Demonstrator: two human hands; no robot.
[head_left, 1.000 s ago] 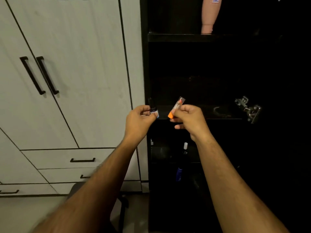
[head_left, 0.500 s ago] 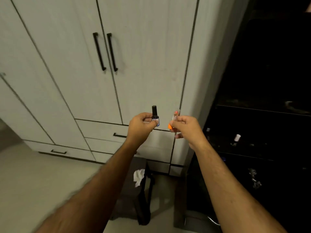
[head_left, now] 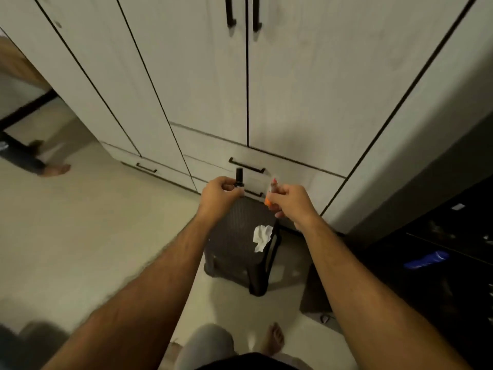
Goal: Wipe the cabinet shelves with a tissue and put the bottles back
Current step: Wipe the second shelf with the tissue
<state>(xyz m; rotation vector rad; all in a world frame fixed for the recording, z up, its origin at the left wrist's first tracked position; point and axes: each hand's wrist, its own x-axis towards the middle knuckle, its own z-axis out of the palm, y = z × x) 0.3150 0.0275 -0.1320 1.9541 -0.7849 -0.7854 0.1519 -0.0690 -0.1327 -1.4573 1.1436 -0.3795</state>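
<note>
Holding two small bottles out in front of you, you stand over a dark stool.

Left hand (head_left: 217, 194): your fingers (head_left: 226, 182) are curled round a small bottle with a black cap (head_left: 239, 178), held upright; the cap stands clear above the hand, the body is mostly hidden in the grip.

Right hand (head_left: 292, 201): your fingers pinch an orange-tipped bottle (head_left: 270, 194), tilted, its orange end pointing down and left. It is blurred, so its label cannot be read.

The two bottles are near each other, not touching, both held in the air above the far edge of the stool (head_left: 234, 244).

Tissue (head_left: 262, 237): white, crumpled, lying on the right part of the stool's top, below your right hand.

Stool: dark, textured top, standing on the pale floor (head_left: 93, 236) in front of the drawers.

Wardrobe (head_left: 202, 76): pale wood-grain doors with black handles (head_left: 230, 12), filling the upper view; drawers with black pull handles (head_left: 246, 165) below.

Open cabinet (head_left: 440, 263): black, at the right edge. Its shelves are dim; a blue item (head_left: 426, 260) lies on one, with small things above it too dark to identify.

Your bare foot (head_left: 274, 339) shows at the bottom edge. Another person's bare foot (head_left: 56, 170) is at the far left.
</note>
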